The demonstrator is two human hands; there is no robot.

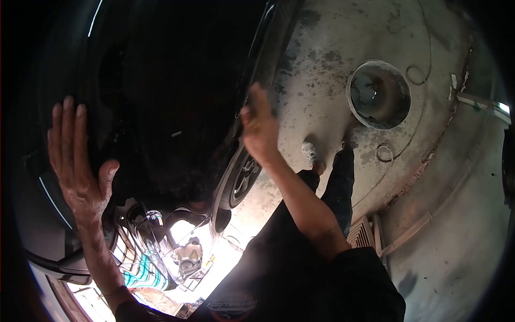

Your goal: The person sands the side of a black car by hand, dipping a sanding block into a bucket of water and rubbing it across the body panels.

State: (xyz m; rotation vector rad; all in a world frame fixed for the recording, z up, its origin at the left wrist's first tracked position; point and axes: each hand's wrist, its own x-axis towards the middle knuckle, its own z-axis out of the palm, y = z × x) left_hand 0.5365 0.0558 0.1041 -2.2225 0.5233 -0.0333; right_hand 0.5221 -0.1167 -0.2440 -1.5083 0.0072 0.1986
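A glossy black car [161,107] fills the left and middle of the head view, with one wheel [244,177] showing at its lower right side. My left hand [80,166] is open over the dark bodywork, fingers stretched out and thumb apart. Whether its palm presses on the surface is hard to see. Beside the car's right edge is my right hand [260,129], smeared by motion. One finger points up. A faint yellowish patch shows near its palm, but I cannot make out whether it holds anything.
On the stained concrete floor [327,32] stands a round bucket [378,94] of dark water. A thin hose or cable [413,134] curls along the floor to its right. My shoe [310,153] is below the bucket. A slatted vent [360,233] is at lower right.
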